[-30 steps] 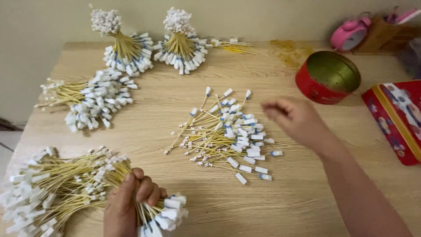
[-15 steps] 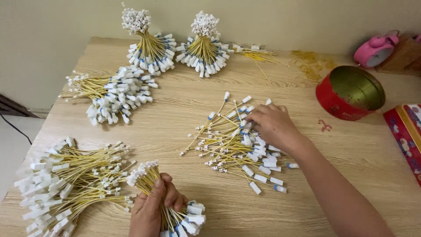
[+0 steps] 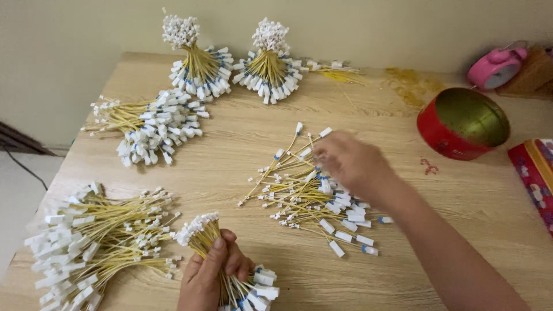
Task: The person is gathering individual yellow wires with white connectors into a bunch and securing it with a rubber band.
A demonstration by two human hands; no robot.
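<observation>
Left hand (image 3: 210,276) at the near edge, fingers curled tight around a bundle (image 3: 227,270) of yellow wires with white connectors; small plugs fan out above the fist, larger white tags stick out below the fingers. Bundle is held just above the table (image 3: 242,150), tilted, plug end pointing up-left.

Just left of it, a big heap (image 3: 92,247) of the same wires lies flat on the near-left corner, touching nothing in the hand.

Right hand (image 3: 354,164) is mid-table, blurred, resting over the loose pile (image 3: 314,198) of wires spread in a fan. Fingers point left and look bunched together at the pile's top edge; cannot tell whether they pinch a wire. Forearm runs down to the lower right corner.

Farther back left, a lying bunch (image 3: 150,124), tags toward the right. Behind it, two bunches stand upright near the wall: left cone (image 3: 199,63) and right cone (image 3: 268,63), plugs on top, tags splayed at the base. A few stray wires (image 3: 334,69) lie beside the right cone.

Far right: red round tin (image 3: 464,124), open, gold inside. Pink alarm clock (image 3: 495,66) behind it. Red patterned box (image 3: 533,173) at the right edge.
</observation>
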